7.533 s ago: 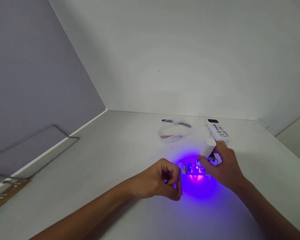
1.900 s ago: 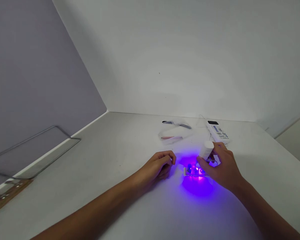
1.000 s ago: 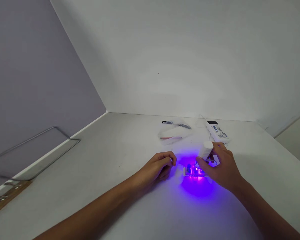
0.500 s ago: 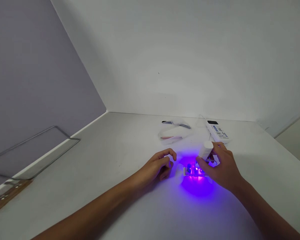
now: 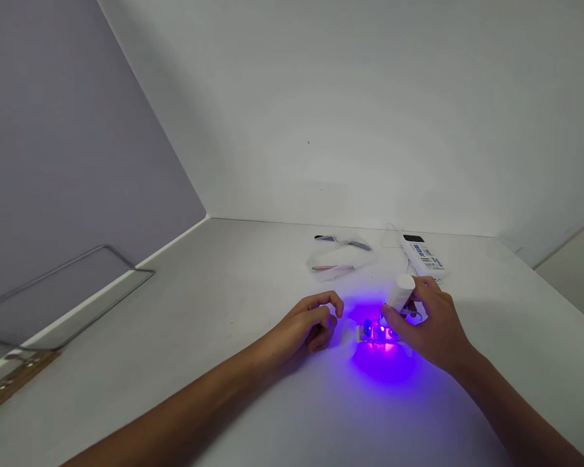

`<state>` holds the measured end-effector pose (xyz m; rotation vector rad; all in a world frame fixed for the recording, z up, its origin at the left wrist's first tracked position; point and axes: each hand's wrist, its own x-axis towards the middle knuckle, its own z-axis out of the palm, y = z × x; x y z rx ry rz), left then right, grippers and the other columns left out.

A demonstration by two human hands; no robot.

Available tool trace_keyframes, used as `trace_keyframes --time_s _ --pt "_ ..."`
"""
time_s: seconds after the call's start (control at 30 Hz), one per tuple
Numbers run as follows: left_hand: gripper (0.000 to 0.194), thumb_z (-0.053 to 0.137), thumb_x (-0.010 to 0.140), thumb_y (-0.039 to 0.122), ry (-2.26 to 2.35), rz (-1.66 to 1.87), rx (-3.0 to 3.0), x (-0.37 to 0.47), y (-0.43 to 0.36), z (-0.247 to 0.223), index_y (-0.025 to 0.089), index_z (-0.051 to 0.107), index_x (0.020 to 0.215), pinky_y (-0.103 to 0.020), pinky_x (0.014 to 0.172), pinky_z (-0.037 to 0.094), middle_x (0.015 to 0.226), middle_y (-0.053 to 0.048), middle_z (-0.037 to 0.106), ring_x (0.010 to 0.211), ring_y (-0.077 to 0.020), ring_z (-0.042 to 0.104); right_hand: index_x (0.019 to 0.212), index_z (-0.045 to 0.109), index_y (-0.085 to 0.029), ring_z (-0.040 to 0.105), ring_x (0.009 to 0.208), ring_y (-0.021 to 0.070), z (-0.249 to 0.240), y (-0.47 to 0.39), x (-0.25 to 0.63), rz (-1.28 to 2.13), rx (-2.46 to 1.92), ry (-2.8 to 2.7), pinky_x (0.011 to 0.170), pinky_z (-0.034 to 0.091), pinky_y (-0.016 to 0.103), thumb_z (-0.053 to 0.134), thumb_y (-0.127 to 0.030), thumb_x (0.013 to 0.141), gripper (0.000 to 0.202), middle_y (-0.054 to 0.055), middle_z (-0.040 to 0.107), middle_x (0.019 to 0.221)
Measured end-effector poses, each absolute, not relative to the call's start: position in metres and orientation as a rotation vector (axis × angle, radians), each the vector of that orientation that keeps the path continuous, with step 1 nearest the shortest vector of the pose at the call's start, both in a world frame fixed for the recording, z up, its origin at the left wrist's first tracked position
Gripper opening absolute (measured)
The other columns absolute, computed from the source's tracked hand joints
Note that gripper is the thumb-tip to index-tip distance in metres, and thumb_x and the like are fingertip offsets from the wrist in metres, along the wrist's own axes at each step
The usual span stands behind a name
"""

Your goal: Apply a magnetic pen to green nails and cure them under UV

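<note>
My right hand [image 5: 431,321] grips a white cylindrical lamp [image 5: 400,292] between thumb and fingers and holds it tilted. Violet light from it falls on a small pale strip [image 5: 361,334] with dark round pieces on it, lying on the white table [image 5: 175,324]. The strip's right part is hidden by my thumb. Left of the strip, my left hand [image 5: 316,319] rests on the table with its fingers loosely curled and nothing visible in them.
Beyond my hands lie a clear bag [image 5: 340,250] with a pinkish stick, and a white box-like device [image 5: 423,254] with a dark end and a thin cable. A wire frame [image 5: 111,305] and a wooden piece [image 5: 19,383] are at the left edge.
</note>
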<state>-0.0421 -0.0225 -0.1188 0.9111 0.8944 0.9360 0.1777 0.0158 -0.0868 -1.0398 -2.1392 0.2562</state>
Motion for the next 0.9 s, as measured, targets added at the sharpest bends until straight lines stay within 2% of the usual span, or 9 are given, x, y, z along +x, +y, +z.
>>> trace_keyframes --time_s 0.7,0.9 --pt "0.012 0.049 0.065 0.013 0.914 0.944 0.903 -0.0427 -0.0238 -0.1212 0.018 0.053 0.075 -0.025 0.048 0.020 0.041 0.009 0.034 0.042 -0.0088 0.024 0.067 0.050 -0.022 0.051 0.053 0.0141 -0.0856 0.0148 0.1775 0.257 -1.031 -2.127 0.053 0.042 0.028 0.061 -0.027 0.078 0.017 -0.002 0.055 0.059" --pt "0.012 0.050 0.065 0.014 0.931 0.949 0.903 -0.0420 -0.0234 -0.1189 0.019 0.053 0.076 -0.025 0.048 0.020 0.040 0.009 0.034 0.042 -0.0091 0.023 0.064 0.047 -0.023 0.047 0.049 0.0129 -0.0863 0.0161 0.1772 0.217 -1.019 -2.131 0.052 0.041 0.028 0.060 -0.027 0.078 0.020 -0.003 0.052 0.055"
